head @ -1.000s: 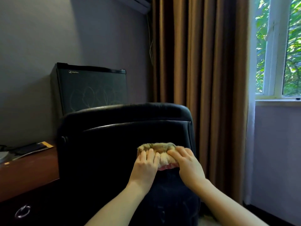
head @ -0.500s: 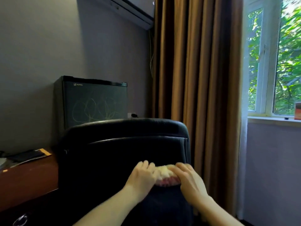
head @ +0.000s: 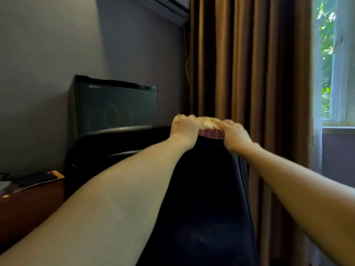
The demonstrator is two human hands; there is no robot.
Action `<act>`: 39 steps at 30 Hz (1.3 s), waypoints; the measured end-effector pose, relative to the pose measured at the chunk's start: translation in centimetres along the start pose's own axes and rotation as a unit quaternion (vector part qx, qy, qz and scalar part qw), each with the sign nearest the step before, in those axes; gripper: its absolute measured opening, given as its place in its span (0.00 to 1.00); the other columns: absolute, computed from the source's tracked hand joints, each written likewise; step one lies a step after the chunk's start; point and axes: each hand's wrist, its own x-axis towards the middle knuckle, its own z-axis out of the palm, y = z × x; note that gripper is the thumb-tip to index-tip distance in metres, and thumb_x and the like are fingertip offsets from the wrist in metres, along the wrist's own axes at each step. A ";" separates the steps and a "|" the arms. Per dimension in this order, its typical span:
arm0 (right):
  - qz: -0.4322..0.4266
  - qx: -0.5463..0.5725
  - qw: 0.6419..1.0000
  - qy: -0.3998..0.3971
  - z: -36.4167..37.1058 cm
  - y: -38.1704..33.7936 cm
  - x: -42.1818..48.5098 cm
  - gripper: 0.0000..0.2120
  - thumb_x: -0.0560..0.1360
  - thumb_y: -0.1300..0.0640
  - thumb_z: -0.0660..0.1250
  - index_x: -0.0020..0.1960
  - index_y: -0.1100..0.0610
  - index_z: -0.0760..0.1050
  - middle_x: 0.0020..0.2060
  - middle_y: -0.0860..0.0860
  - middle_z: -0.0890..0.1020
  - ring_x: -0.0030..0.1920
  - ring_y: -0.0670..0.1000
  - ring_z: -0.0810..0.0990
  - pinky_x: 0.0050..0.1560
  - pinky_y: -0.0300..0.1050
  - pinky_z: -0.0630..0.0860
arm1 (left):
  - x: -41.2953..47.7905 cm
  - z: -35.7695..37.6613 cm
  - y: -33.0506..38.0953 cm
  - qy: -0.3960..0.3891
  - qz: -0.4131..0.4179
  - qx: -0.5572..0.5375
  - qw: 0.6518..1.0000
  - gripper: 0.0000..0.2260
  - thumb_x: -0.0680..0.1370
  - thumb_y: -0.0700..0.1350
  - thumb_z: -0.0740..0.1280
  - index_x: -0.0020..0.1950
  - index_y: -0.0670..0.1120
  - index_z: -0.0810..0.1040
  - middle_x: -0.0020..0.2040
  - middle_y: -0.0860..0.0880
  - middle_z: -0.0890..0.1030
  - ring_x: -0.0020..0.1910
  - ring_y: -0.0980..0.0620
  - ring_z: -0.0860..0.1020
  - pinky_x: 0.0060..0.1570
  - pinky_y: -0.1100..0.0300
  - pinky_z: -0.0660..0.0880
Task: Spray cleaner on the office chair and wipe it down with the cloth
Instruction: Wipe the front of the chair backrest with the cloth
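The black office chair (head: pixel 207 198) stands in front of me with its backrest facing me. A folded yellowish cloth (head: pixel 208 124) with a pink edge lies on the top edge of the backrest. My left hand (head: pixel 184 129) presses down on the cloth's left part, fingers laid over the chair's top. My right hand (head: pixel 233 134) presses on its right part, slightly blurred. Both arms are stretched out far. No spray bottle is in view.
A dark mini fridge (head: pixel 115 106) stands against the grey wall behind the chair. A wooden desk (head: pixel 28 204) with papers is at the left. Brown curtains (head: pixel 249 73) hang right behind the chair, and a window (head: pixel 334 64) is at the far right.
Both hands have slid the cloth up the backrest from its middle to the top edge. My arms have stretched out and the view has moved closer to the chair.
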 end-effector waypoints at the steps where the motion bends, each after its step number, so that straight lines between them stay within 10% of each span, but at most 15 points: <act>1: -0.008 -0.004 1.000 0.026 0.3 0.1 -0.1 0.32 0.74 0.69 0.57 0.73 0.45 0.61 0.66 0.51 0.69 0.65 0.58 0.67 0.62 0.51 0.69 | -0.2 0.3 0.1 0.020 -0.002 0.001 1.000 0.21 0.76 0.37 0.61 0.69 0.48 0.69 0.62 0.46 0.74 0.60 0.42 0.72 0.63 0.51 0.65; 22: -0.003 0.018 1.000 0.021 1.7 1.7 -8.7 0.32 0.72 0.71 0.56 0.72 0.49 0.65 0.70 0.50 0.67 0.67 0.56 0.64 0.67 0.48 0.63 | -7.4 2.7 5.2 0.051 0.021 -0.007 0.998 0.16 0.81 0.39 0.54 0.69 0.45 0.68 0.63 0.44 0.71 0.59 0.39 0.70 0.62 0.48 0.66; 29: 0.025 0.056 0.998 0.013 4.3 2.1 -15.6 0.33 0.71 0.73 0.56 0.71 0.49 0.66 0.69 0.49 0.68 0.66 0.55 0.66 0.65 0.47 0.65 | -13.0 4.7 7.2 0.070 0.069 0.028 0.995 0.13 0.71 0.41 0.62 0.53 0.49 0.80 0.46 0.48 0.79 0.43 0.44 0.77 0.41 0.53 0.76; 39: 0.062 0.092 0.994 0.014 8.9 0.9 -23.8 0.24 0.77 0.66 0.58 0.71 0.49 0.68 0.70 0.50 0.66 0.69 0.53 0.63 0.62 0.49 0.70 | -20.8 8.1 9.0 0.028 0.080 0.036 0.996 0.17 0.67 0.38 0.64 0.55 0.43 0.80 0.48 0.44 0.80 0.45 0.40 0.78 0.41 0.50 0.78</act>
